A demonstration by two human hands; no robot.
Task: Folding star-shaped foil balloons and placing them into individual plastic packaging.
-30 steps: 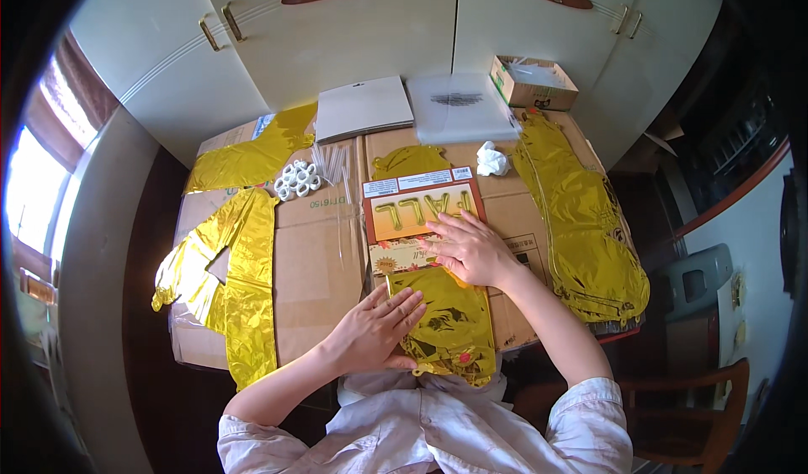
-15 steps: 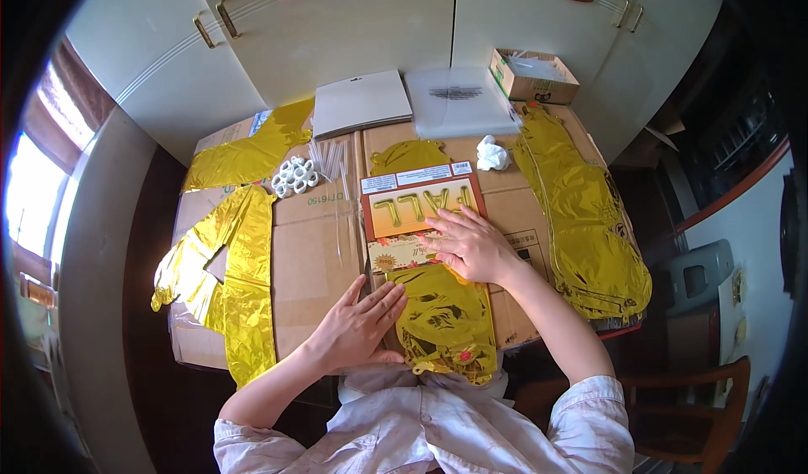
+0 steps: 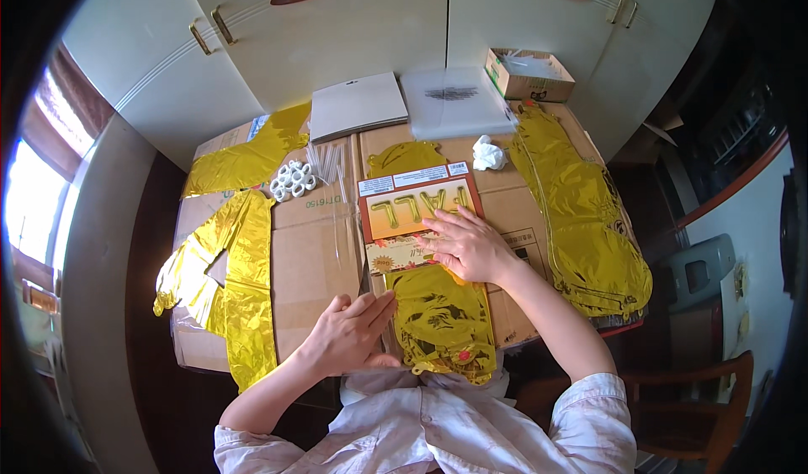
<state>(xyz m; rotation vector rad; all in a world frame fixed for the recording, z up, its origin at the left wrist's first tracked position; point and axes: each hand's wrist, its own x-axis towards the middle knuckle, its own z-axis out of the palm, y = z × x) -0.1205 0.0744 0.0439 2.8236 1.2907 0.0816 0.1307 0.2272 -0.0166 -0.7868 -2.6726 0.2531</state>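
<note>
A printed card [image 3: 404, 213] with balloon letters pictured on it lies over a flat gold foil balloon [image 3: 442, 318]. The foil shows beyond both the card's far and near ends. My right hand [image 3: 467, 243] rests on the card's right side, fingers spread and stretched out, covering part of the print. Beside the left edge of the near foil is my left hand [image 3: 353, 331], its fingers extended and lying close together, thumb toward the foil's near corner. I see nothing held in it.
Flattened cardboard [image 3: 307, 306] covers the table. More gold foil balloons lie at left [image 3: 244, 280] and right [image 3: 581, 222]. White ribbon rolls [image 3: 293, 180], clear straws [image 3: 328, 163], crumpled tissue [image 3: 488, 153], a white card stack [image 3: 358, 104], clear bags [image 3: 459, 108] and a small box [image 3: 530, 77] sit farther back.
My left hand has shifted slightly left, and its fingers have drawn closer together. My right hand stays on the card. The whole view has shifted a little.
</note>
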